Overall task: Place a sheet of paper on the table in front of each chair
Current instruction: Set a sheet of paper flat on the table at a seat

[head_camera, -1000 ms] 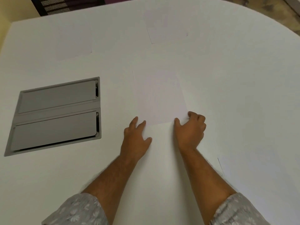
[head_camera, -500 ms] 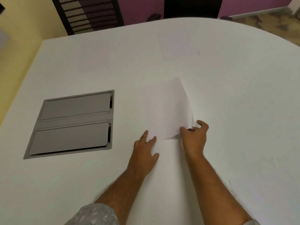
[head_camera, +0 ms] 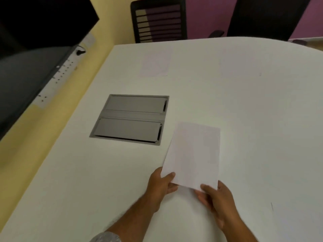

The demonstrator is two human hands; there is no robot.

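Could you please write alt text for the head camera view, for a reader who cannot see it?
Both hands, left hand and right hand, hold a blank white paper sheet by its near edge above a white rounded table. A grey rectangular cable hatch sits left; two faint sheets lie before two dark chairs.

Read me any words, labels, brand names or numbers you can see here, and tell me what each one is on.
No text can be read.
Held sheet, gripped by left hand and right hand: looks blank.
Far sheet on the table: no print discernible.
Grey cable hatch: no label visible.
White strip along the dark screen: small marks, too small and blurred to read.
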